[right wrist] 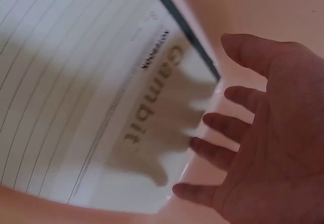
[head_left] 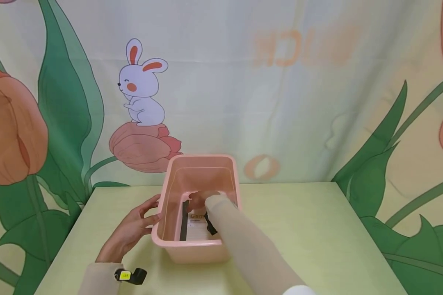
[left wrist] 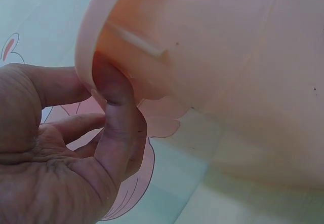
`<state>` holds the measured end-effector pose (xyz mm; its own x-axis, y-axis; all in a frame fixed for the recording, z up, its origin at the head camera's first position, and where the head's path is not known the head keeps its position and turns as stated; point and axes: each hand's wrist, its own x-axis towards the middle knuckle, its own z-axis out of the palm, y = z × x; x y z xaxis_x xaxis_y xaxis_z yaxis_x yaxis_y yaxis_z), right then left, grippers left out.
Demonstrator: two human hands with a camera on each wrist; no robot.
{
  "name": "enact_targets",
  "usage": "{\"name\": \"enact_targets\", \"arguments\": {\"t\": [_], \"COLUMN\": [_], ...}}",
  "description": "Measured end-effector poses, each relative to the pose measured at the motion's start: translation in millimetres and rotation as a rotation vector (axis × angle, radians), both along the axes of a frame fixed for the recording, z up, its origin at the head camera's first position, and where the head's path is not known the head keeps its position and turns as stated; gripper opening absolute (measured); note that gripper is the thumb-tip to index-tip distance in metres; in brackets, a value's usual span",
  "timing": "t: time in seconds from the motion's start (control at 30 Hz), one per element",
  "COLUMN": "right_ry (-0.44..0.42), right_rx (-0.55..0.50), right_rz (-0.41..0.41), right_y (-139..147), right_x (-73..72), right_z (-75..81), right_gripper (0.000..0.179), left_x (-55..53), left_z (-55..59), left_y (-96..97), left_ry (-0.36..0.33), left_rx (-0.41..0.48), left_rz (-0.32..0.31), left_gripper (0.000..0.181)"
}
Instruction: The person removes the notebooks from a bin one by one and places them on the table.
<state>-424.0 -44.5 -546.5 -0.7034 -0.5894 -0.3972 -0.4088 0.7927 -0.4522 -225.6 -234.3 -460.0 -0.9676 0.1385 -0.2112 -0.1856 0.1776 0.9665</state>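
A pink plastic bin (head_left: 197, 255) stands on the pale table, its opening facing up. Inside, on the bottom, lies a notebook (head_left: 197, 231) with a white ruled surface, a dark strip along one edge and the printed word "Gambit". My left hand (head_left: 131, 229) holds the bin's left rim; in the left wrist view its fingers (left wrist: 117, 133) bend at the lip. My right hand (head_left: 202, 199) reaches down into the bin near the notebook's far end. In the right wrist view its fingers are spread, hold nothing, and cast a shadow on the page.
The pale green tabletop (head_left: 299, 229) extends on both sides of the bin. Right behind the table hangs a curtain (head_left: 214, 82) printed with tulips and a rabbit, close to the bin's far end. A small black device (head_left: 132, 276) is strapped at the left wrist.
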Motion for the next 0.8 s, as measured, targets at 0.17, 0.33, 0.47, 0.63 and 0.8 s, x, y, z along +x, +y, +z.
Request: {"name": "enact_targets", "arguments": {"t": [0.17, 0.33, 0.47, 0.63, 0.8], "right_ry": [-0.05, 0.222, 0.283, 0.199, 0.187], "right_rx": [0.053, 0.026, 0.165, 0.179, 0.148], "right_rz": [-0.343, -0.307, -0.198, -0.24, -0.259], "right_y": [0, 0, -6, -10, -8], "right_x": [36.8, 52.4, 57.4, 48.9, 46.4], "right_z": [29.3, 61.5, 70.7, 61.2, 58.0], "right_gripper": [0.044, 0.02, 0.007, 0.016, 0.013], "left_x": [-0.8, -1.5, -1.2, -0.9, -0.4], "left_z": [-1.9, -1.0, -0.1, -0.8, -3.9], "left_y": [-0.1, -1.0, -1.4, -1.8, -2.2], "left_ry": [-0.006, 0.0, 0.005, -0.001, -0.001], "left_rx": [0.0, 0.0, 0.001, 0.005, 0.004], "left_rz": [0.008, 0.003, 0.005, 0.011, 0.012], "left_gripper": [0.073, 0.073, 0.073, 0.072, 0.071]}}
